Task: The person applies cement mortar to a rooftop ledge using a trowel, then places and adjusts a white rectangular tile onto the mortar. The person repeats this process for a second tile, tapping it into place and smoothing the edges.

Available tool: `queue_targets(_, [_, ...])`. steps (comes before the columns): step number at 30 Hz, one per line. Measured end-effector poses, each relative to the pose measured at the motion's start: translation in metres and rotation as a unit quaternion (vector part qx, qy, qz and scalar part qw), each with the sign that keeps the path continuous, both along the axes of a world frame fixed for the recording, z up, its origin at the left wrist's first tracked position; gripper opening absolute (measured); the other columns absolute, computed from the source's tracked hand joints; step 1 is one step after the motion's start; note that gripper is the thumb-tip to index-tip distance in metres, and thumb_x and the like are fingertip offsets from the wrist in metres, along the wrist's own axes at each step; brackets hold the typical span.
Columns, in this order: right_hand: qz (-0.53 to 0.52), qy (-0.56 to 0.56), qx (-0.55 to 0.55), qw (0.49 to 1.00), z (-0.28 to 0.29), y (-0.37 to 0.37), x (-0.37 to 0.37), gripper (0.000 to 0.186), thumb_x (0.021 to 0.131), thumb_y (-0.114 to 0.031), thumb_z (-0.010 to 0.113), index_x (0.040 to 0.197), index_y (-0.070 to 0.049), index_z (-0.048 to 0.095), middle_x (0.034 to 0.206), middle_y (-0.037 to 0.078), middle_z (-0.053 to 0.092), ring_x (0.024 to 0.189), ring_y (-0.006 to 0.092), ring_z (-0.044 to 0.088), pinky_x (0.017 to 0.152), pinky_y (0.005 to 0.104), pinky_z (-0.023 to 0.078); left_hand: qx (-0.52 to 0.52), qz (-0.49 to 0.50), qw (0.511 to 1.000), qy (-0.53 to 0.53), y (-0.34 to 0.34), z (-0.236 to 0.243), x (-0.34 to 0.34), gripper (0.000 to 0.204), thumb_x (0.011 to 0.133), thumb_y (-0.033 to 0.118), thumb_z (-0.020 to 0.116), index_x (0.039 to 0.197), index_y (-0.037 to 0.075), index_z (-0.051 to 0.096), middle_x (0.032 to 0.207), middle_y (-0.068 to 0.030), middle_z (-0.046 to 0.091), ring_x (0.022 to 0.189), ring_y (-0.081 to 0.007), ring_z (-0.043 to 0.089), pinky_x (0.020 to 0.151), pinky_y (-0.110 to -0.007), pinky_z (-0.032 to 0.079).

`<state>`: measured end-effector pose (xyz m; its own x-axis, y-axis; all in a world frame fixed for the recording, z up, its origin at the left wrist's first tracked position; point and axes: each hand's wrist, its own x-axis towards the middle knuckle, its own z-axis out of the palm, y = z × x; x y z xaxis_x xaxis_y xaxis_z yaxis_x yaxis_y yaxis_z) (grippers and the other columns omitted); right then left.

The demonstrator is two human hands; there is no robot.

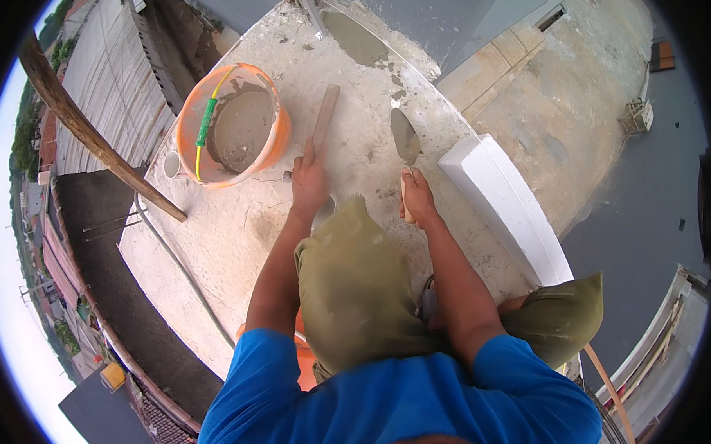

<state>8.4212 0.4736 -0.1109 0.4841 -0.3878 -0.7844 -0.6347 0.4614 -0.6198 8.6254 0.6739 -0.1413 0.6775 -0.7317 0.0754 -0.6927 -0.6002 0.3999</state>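
My left hand is closed round the near end of a flat wooden strip, which points away over the pale concrete slab. In my right hand is the handle of a pointing trowel. Its blade reaches forward, smeared with grey mortar, just above or on the slab; I cannot tell which. To the left of the strip stands an orange bucket with wet grey mortar inside. A yellow wire handle with a green grip lies across its left side.
Right of the trowel lies a long white block along the slab's edge. A small white cup or pipe end sits beside the bucket. A wooden pole leans in at left, near a grey hose. Wet mortar covers the far end; drops lie beyond the edges.
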Motion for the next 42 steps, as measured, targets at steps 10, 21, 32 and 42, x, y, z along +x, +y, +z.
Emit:
queue_targets(10, [-0.235,-0.135,0.139,0.953,-0.044,-0.042,0.058,0.044,0.115,-0.049,0.038,0.123,-0.011,0.058,0.081,0.005,0.06,0.057,0.0183,0.057,0.052,0.0387,0.051,0.072,-0.046,0.993,0.075,0.144,0.017,-0.006,0.081,0.085,-0.01,0.054,0.16,0.019,0.051,0.164,-0.0188,0.049,0.126,-0.0466,0.06,0.11,-0.052,0.051])
queue_targets(21, [0.082,-0.186,-0.21,0.956,-0.019,0.03,0.041,0.037,0.11,-0.034,0.058,0.137,-0.01,0.051,0.085,0.013,0.066,0.069,0.0288,0.07,0.062,0.0457,0.059,-0.01,0.195,0.98,-0.026,0.225,0.086,0.009,0.078,0.091,0.022,0.083,0.159,0.01,0.045,0.155,-0.0193,0.053,0.14,-0.0403,0.053,0.114,-0.053,0.045])
queue_targets(32, [0.459,-0.138,-0.493,0.726,0.091,-0.06,0.082,0.045,0.105,-0.027,0.064,0.144,-0.009,0.05,0.116,0.029,0.062,0.111,0.0485,0.066,0.091,0.0569,0.054,-0.204,0.274,0.933,-0.113,0.113,0.146,0.145,0.033,0.113,0.03,0.056,0.117,0.0,0.068,0.121,-0.0248,0.067,0.107,-0.0457,0.061,0.094,-0.056,0.045])
queue_targets(42, [0.375,-0.218,0.065,0.899,0.136,0.002,0.194,0.035,0.115,-0.041,0.047,0.125,-0.008,0.053,0.086,0.005,0.057,0.059,0.0143,0.058,0.053,0.0351,0.051,-0.191,0.474,0.809,0.29,0.148,0.129,0.105,0.083,0.112,0.058,0.05,0.166,-0.003,0.034,0.152,-0.0361,0.057,0.142,-0.0433,0.057,0.116,-0.048,0.046])
